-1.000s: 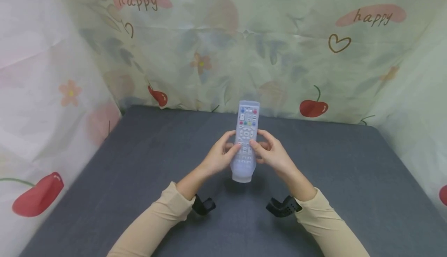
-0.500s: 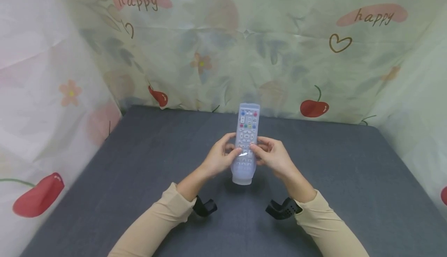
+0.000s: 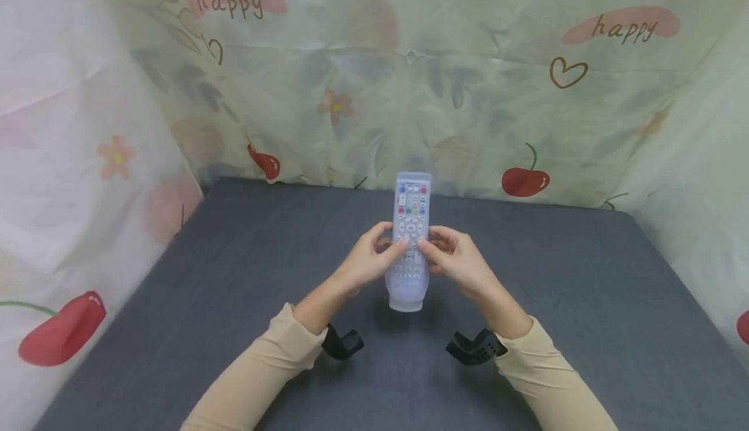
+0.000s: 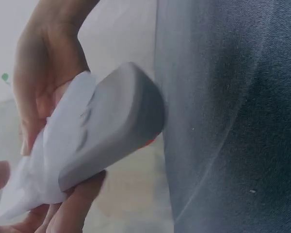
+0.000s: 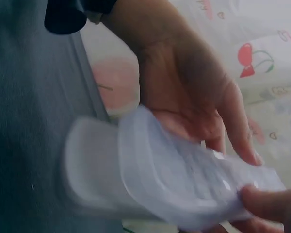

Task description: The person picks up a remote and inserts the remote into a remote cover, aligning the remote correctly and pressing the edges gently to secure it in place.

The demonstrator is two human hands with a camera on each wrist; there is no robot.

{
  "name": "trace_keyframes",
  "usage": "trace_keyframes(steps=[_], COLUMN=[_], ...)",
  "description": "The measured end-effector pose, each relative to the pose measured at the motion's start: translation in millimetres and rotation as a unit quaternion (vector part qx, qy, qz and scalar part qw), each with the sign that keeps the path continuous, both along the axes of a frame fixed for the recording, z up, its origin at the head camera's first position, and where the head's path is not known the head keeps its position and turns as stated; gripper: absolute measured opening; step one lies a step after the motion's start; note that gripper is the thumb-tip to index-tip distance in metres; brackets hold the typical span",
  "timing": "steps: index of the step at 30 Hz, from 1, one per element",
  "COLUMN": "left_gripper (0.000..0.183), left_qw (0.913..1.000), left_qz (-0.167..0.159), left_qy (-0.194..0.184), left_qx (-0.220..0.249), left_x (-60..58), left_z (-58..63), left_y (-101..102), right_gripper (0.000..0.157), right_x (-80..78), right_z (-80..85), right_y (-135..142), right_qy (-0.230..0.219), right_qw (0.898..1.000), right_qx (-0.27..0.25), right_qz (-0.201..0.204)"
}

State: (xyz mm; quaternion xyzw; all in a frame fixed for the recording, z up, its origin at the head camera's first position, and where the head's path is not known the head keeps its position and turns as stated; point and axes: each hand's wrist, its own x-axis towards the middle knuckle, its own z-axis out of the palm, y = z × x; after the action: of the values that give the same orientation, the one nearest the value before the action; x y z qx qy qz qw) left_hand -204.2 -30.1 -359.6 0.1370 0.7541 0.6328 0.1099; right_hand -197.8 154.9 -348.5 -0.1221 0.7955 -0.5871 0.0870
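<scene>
A pale remote control (image 3: 411,223), with coloured buttons at its far end and a translucent cover (image 5: 145,155) over it, is held upright above the table. In the head view my left hand (image 3: 365,262) grips its left edge, thumb over the button face. From the right edge my right hand (image 3: 462,262) pinches it, its thumb (image 3: 432,249) also on the buttons. Fingers curl behind, partly hidden. Both wrist views show the remote's plain end (image 4: 119,109) sticking out of the cover's rim on the table side.
Beneath the hands spreads a dark grey table (image 3: 281,236). Printed cloth (image 3: 380,80) with cherries and "happy" lettering hangs behind and at both sides. Black wrist straps (image 3: 476,346) jut inward below the cuffs of both beige sleeves (image 3: 257,366).
The remote control shifts slightly toward me, then a little left. My left thumb now reaches further across its face. Both hands keep their hold.
</scene>
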Motion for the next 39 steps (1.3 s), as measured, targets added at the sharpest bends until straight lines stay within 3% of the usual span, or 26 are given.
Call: trace_keyframes(steps=[3, 7, 10, 17, 25, 31, 39], left_gripper=[0.038, 0.035, 0.034, 0.032, 0.029, 0.024, 0.022], left_qw=[0.9997, 0.9989, 0.9982, 0.9977, 0.9975, 0.995, 0.9931], left_qz=[0.011, 0.012, 0.006, 0.021, 0.045, 0.084, 0.107], left_qy=[0.022, 0.041, 0.055, 0.062, 0.053, 0.054, 0.042], left_qx=[-0.009, -0.019, -0.023, -0.018, -0.013, 0.009, 0.023], left_x=[-0.6, 0.7, 2.7, 3.6, 4.5, 5.5, 7.1], left_z=[0.8, 0.3, 1.2, 1.3, -0.2, 1.5, 0.5], left_y=[1.3, 3.4, 5.6, 10.1, 10.3, 12.4, 14.6], right_gripper=[0.041, 0.033, 0.026, 0.017, 0.016, 0.013, 0.015], right_x=[-1.3, -5.5, -7.8, -10.1, -9.0, -4.6, -1.1], right_z=[3.5, 7.9, 10.7, 12.8, 10.7, 14.9, 11.1], right_y=[2.2, 4.8, 4.7, 1.0, 0.4, -4.6, -5.2], right_qy=[0.026, 0.085, 0.135, 0.224, 0.267, 0.314, 0.314], right_qw=[0.999, 0.992, 0.981, 0.954, 0.939, 0.912, 0.904], right_qx=[0.042, 0.092, 0.129, 0.192, 0.216, 0.262, 0.291], right_qz=[0.008, -0.026, -0.047, -0.05, -0.034, -0.037, -0.021])
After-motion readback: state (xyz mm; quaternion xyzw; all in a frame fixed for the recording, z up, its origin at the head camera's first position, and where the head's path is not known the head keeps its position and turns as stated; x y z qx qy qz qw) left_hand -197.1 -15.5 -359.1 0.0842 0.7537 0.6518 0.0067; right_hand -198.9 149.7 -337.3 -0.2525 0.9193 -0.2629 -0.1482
